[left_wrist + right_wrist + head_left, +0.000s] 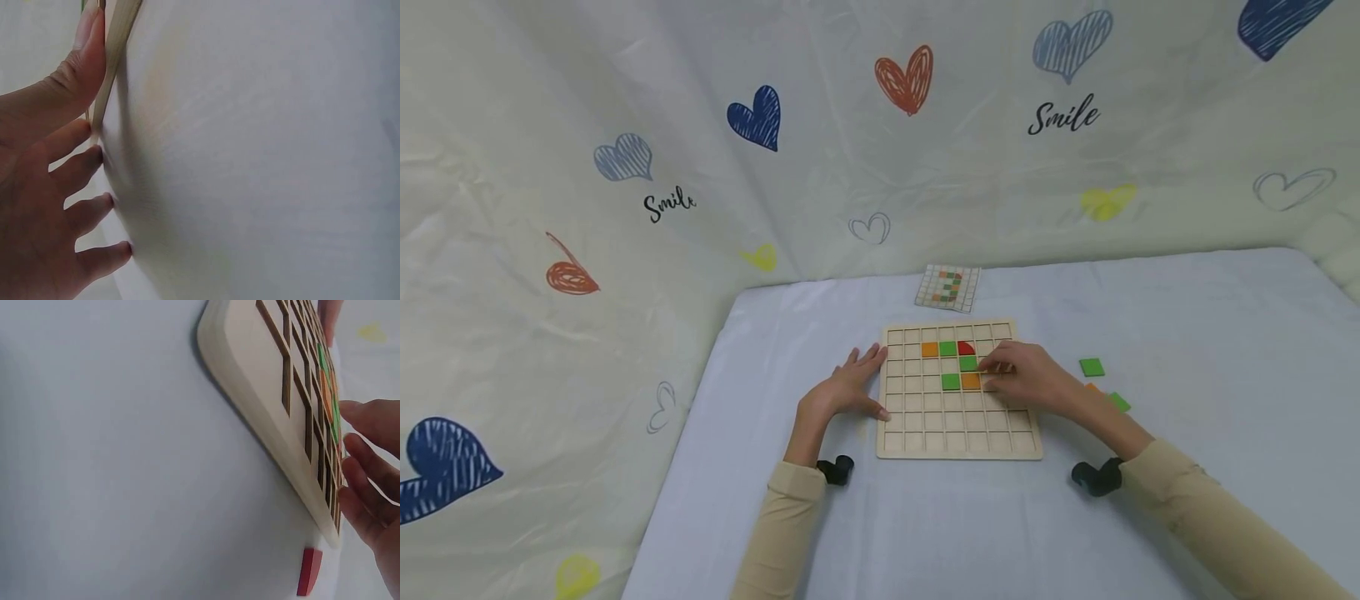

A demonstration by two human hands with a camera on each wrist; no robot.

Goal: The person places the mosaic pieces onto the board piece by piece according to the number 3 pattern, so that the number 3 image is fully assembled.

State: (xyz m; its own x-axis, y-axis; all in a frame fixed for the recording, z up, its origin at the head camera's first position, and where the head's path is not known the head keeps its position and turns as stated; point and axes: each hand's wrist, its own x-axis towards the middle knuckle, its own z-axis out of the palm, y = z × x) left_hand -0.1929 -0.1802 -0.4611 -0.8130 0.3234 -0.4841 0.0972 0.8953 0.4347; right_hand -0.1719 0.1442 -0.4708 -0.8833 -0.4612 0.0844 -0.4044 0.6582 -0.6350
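A wooden grid board lies on the white-covered table. In its upper middle cells sit orange, green and red tiles, among them a red rounded tile, a green tile and an orange tile. My left hand rests at the board's left edge with fingers spread, its thumb against the rim in the left wrist view. Over the board, my right hand has its fingertips by the green and orange tiles. Thumb and fingers are apart in the right wrist view; no held piece shows.
A card with a coloured grid pattern lies behind the board. To the right are a loose green tile, an orange tile partly behind the forearm, and another green tile. A red piece lies beside the board.
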